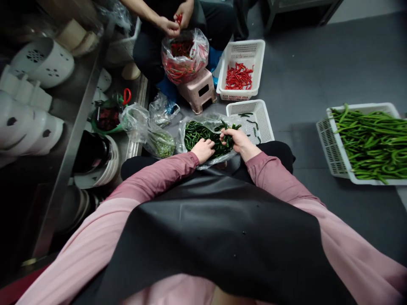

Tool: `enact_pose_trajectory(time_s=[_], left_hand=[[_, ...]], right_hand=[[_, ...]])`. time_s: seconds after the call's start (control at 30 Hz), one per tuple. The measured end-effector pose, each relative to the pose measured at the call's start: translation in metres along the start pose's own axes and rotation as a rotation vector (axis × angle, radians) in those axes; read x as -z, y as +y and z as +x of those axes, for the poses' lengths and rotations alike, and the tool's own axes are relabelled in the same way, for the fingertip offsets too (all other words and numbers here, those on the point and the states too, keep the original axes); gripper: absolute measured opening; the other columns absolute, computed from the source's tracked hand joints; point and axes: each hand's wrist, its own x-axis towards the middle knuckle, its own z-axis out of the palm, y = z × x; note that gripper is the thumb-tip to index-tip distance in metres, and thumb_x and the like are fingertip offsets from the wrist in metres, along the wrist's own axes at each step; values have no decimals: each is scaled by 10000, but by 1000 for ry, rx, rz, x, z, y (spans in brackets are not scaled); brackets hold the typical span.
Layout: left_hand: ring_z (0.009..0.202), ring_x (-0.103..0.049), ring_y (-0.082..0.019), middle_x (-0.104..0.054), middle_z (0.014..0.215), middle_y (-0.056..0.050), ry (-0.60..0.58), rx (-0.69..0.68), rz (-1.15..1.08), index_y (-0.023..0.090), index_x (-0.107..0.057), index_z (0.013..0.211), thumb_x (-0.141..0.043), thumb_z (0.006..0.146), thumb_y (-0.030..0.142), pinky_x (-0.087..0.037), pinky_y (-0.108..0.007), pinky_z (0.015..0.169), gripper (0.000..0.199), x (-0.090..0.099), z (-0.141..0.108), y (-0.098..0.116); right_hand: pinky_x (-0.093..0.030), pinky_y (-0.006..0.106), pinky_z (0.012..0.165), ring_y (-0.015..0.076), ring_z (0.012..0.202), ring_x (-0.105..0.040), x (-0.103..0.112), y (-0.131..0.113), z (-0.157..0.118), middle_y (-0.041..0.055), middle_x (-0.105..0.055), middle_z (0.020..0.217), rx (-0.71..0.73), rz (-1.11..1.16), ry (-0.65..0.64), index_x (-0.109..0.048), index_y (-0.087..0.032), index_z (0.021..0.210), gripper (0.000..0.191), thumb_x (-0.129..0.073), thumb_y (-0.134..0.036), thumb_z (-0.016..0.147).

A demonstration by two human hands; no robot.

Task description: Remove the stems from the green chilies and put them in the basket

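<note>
A clear plastic bag [182, 146] full of dark green chili peppers [194, 132] stands open between my knees. My left hand [204, 150] rests on the peppers at the bag's near side, its fingers bent down among them; whether it grips any is hidden. Over the bag's right side, my right hand [235, 141] is closed round a small bunch of green chili peppers [229, 128], their ends showing above the fingers. Just beyond it sits a white plastic basket [266, 123] with a few green peppers lying in it.
Opposite me a person's hands [178, 21] hold red chilies above a bag of red chilies [181, 70] on a pink stool [199, 91]. A white basket [259, 63] holds red chilies; another basket [332, 148], at right, holds long green beans [375, 144]. Metal shelving [79, 118] lines the left.
</note>
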Motion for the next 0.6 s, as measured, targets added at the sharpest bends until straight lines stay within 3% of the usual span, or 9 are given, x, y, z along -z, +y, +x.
enact_pose_trajectory(time_s=[0.13,0.27,0.37,0.47,0.6], left_hand=[[1006,-493,-253,-613,1024,-114,114,30,-122,200,-729,837,-585,819,246,-347,-384,804,152,3,9,-2],[798,-533,-179,-638,839,-55,347,414,-503,171,-710,843,-610,794,314,-382,-303,706,181,32,12,-18],[604,-469,-114,-561,623,6,380,590,-807,132,-655,716,-643,749,355,-361,-251,593,226,44,18,-21],[559,-435,-84,-522,589,33,448,613,-971,131,-598,677,-698,691,332,-345,-220,551,225,42,24,-14],[561,-478,-72,-579,688,22,539,706,-1226,151,-582,866,-613,794,340,-373,-188,531,205,34,21,-4]], right_hand=[[-426,198,445,97,536,-553,-2,8,-1,-15,-571,596,-12,-15,-17,-554,-155,731,147,-625,-71,635],[-417,215,458,85,498,-504,-5,16,3,-39,-512,549,-19,-59,-67,-536,-167,686,185,-665,-63,606],[-423,233,475,87,518,-500,-10,19,3,-27,-544,597,-14,-88,-181,-571,-164,735,200,-702,-91,603],[-409,242,462,104,540,-512,-15,19,0,-11,-557,613,-24,-95,-227,-589,-163,778,209,-720,-136,617],[-383,234,439,104,541,-507,-16,17,0,-8,-553,618,-21,-59,-164,-577,-167,786,187,-715,-211,667]])
